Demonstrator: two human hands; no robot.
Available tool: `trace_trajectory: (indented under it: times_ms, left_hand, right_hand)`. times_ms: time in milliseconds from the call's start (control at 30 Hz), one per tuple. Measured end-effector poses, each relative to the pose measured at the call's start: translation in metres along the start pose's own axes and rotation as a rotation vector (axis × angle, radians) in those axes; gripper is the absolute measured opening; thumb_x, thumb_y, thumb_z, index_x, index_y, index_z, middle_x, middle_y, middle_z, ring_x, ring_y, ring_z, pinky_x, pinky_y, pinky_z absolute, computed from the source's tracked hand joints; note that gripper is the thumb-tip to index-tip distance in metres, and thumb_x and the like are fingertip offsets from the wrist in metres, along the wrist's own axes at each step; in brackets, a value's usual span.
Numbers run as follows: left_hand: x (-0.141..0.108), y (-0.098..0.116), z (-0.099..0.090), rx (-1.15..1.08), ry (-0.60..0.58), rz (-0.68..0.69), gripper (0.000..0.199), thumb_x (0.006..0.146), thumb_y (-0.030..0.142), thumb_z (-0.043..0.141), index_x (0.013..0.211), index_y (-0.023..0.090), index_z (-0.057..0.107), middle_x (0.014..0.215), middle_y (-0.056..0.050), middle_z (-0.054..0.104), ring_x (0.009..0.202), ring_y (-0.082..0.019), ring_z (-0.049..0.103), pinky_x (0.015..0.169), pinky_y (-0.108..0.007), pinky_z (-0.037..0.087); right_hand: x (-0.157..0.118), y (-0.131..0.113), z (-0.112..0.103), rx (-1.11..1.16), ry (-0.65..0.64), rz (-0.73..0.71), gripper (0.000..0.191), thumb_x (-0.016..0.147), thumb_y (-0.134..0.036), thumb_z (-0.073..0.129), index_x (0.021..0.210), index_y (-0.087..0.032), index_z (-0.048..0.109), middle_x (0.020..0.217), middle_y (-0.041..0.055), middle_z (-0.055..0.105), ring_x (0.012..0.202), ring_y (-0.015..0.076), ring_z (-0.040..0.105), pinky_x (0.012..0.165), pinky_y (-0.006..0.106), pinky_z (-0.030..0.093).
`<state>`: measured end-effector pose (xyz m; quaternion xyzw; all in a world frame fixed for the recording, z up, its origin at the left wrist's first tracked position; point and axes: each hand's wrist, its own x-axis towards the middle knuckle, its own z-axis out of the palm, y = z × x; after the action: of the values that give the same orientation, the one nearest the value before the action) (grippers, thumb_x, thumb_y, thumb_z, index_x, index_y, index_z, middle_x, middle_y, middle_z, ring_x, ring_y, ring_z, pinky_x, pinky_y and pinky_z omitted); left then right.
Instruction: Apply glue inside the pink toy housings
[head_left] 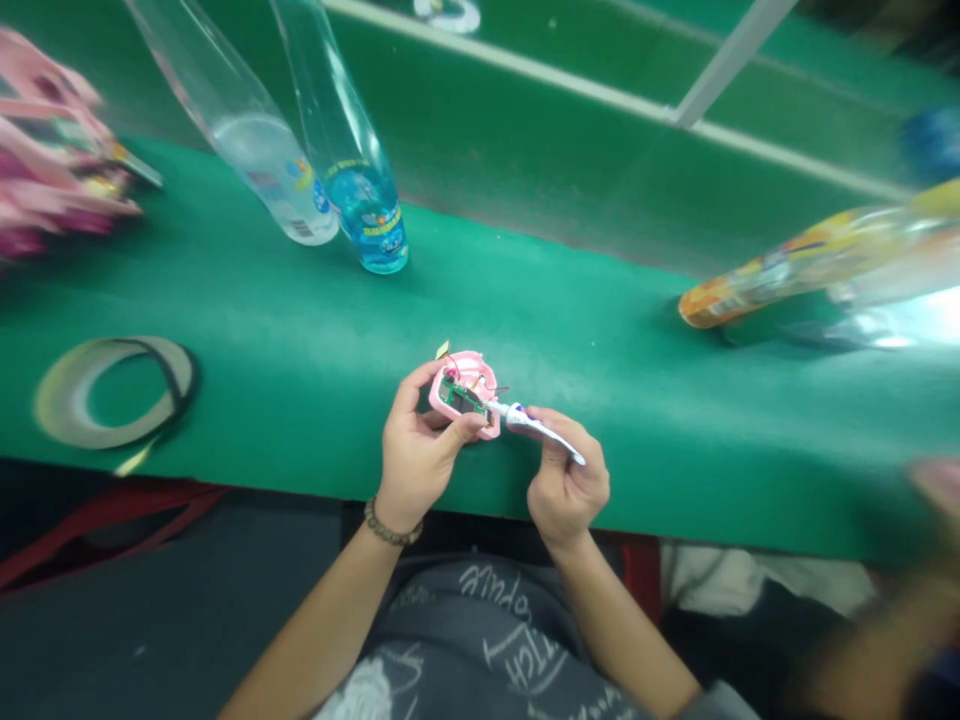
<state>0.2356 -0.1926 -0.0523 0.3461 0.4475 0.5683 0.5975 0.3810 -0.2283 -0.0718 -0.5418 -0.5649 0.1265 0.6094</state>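
Note:
My left hand (420, 440) is closed round a pink plastic casing (466, 365), its inside facing up. A green circuit board (461, 398) and thin wires show within the casing, and a small yellowish piece sticks out at its upper left. Between the thumb and fingers of my right hand (570, 475) is a white glue tube (544, 430), flattened towards its tail. The tube's narrow nozzle (495, 407) points left and meets the right side of the board; whether it touches I cannot tell.
Two clear bottles (375, 225) stand at the back left, near blurred pink parts (60, 150). A tape roll (112, 392) lies at the left. An orange-yellow bottle (750, 290) stands at the right. Another person's blurred arm (885, 640) is at the lower right of the green table (300, 330).

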Motion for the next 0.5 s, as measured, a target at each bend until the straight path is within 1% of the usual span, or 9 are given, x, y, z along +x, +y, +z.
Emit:
trace_trajectory:
  times_ms: [100, 233, 367, 500]
  left_hand:
    - [0.0002, -0.0009, -0.0007, -0.001, 0.000, 0.010, 0.060, 0.069, 0.031, 0.086, 0.120, 0.024, 0.056, 0.123, -0.009, 0.065, 0.093, -0.023, 0.071, 0.065, -0.029, 0.066]
    - [0.0000, -0.0009, -0.0013, -0.007, -0.004, 0.006, 0.061, 0.068, 0.032, 0.087, 0.120, 0.024, 0.056, 0.121, -0.008, 0.066, 0.093, -0.024, 0.071, 0.063, -0.030, 0.066]
    - [-0.0010, 0.0004, -0.0005, -0.008, 0.000, 0.001, 0.059, 0.069, 0.031, 0.087, 0.119, 0.025, 0.057, 0.123, -0.006, 0.065, 0.095, -0.025, 0.071, 0.067, -0.031, 0.066]
    - [-0.0008, -0.0015, -0.0006, -0.006, 0.000, 0.026, 0.058, 0.069, 0.027, 0.087, 0.119, 0.025, 0.057, 0.123, -0.007, 0.065, 0.095, -0.023, 0.071, 0.070, -0.032, 0.066]
  right_hand:
    - [0.0001, -0.0002, 0.0005, -0.010, 0.010, -0.038, 0.038, 0.085, -0.004, 0.058, 0.111, -0.030, 0.068, 0.102, 0.0000, 0.075, 0.092, 0.0206, 0.073, 0.078, 0.040, 0.066]
    - [0.0003, -0.0007, 0.0006, -0.031, -0.012, -0.082, 0.040, 0.084, -0.004, 0.058, 0.113, -0.031, 0.068, 0.102, 0.0006, 0.075, 0.090, 0.0216, 0.074, 0.077, 0.041, 0.066]
    - [-0.0005, -0.0009, 0.0004, -0.047, -0.018, -0.136, 0.042, 0.083, -0.003, 0.058, 0.115, -0.029, 0.068, 0.103, 0.0020, 0.075, 0.091, 0.0221, 0.074, 0.077, 0.040, 0.067]
    - [-0.0021, -0.0008, 0.0006, -0.098, -0.027, -0.191, 0.045, 0.083, -0.004, 0.057, 0.119, -0.030, 0.066, 0.104, 0.0027, 0.075, 0.090, 0.0229, 0.075, 0.077, 0.040, 0.067]
